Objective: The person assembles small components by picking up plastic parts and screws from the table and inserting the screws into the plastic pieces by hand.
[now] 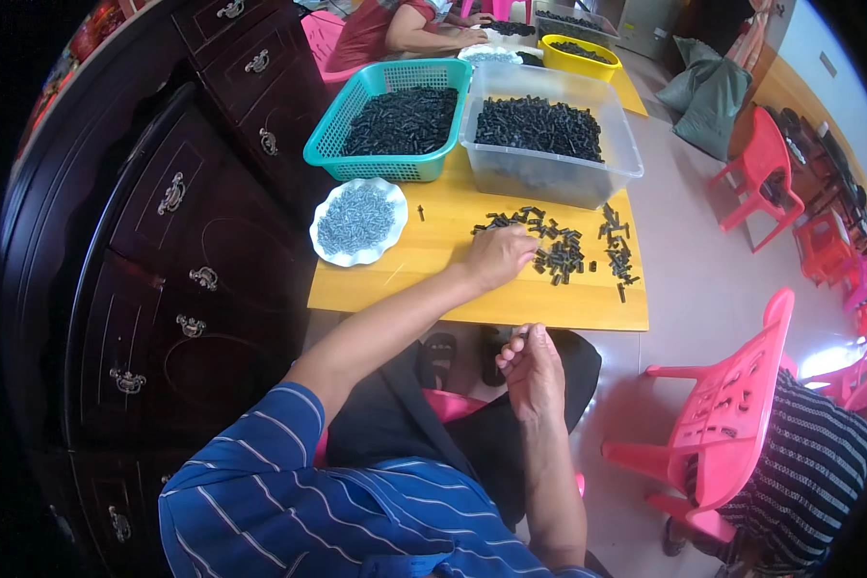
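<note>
My left hand (499, 257) reaches across the yellow table (405, 289) to a loose pile of small black tubular pieces (561, 258). Its fingers are drawn together at the pile's near-left side, and whatever they pinch is hidden. Just off the table's front edge, above my lap, my right hand (534, 374) is held palm up with curled fingers. A small dark piece shows between its thumb and fingertips. To the left, a white scalloped plate (319, 237) holds many small, shiny, silvery pieces. One dark piece (421, 212) lies alone beside the plate.
A teal basket (385, 171) and a clear plastic bin (549, 178), both full of black pieces, stand behind. More pieces (618, 246) lie along the right table edge. A dark cabinet (231, 289) flanks the left, a pink chair (722, 405) the right. Another person (419, 37) works beyond.
</note>
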A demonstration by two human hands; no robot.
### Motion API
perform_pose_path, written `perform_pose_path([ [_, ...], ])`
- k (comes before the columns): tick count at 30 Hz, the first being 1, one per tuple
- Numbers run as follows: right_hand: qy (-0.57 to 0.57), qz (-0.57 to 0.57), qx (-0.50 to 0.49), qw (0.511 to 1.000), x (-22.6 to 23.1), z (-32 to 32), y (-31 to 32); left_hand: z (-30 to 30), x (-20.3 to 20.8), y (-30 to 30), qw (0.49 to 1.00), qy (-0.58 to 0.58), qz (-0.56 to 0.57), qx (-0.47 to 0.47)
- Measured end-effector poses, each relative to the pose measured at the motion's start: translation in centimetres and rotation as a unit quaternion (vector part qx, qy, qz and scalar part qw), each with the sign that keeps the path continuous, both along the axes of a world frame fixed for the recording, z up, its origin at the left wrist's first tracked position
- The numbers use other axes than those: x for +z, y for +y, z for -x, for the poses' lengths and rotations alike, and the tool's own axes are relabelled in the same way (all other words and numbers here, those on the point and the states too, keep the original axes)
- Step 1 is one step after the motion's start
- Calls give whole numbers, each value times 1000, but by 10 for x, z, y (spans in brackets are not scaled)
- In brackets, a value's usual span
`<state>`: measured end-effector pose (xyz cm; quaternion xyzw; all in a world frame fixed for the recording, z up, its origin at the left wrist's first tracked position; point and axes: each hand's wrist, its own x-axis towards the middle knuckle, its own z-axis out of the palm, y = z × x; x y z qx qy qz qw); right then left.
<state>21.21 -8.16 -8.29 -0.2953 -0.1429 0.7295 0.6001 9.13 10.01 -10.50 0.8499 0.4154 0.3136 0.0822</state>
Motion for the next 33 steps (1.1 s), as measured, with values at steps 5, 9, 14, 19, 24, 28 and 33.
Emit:
perform_pose_path([
  [5,3,-2,0,1000,1,0,0,9,-2,-2,999,-30,-8,-19],
  [9,7,2,-2,1000,2,1,-2,12,3,-9,996,-79,11,-29],
  [14,8,3,1,1000,2,2,-1,13,2,-7,994,-94,48,-6],
  [19,-1,9,-1,1000,3,4,0,16,3,-3,998,-53,42,-13],
  [24,-11,-3,12,1000,5,2,1,14,1,-4,1000,3,-22,-6],
  [28,-43,9,11,999,7,4,-1,18,-3,-12,997,46,-63,9],
  [33,-99,-3,35,994,4,6,-2,22,-4,-16,995,25,-98,4],
])
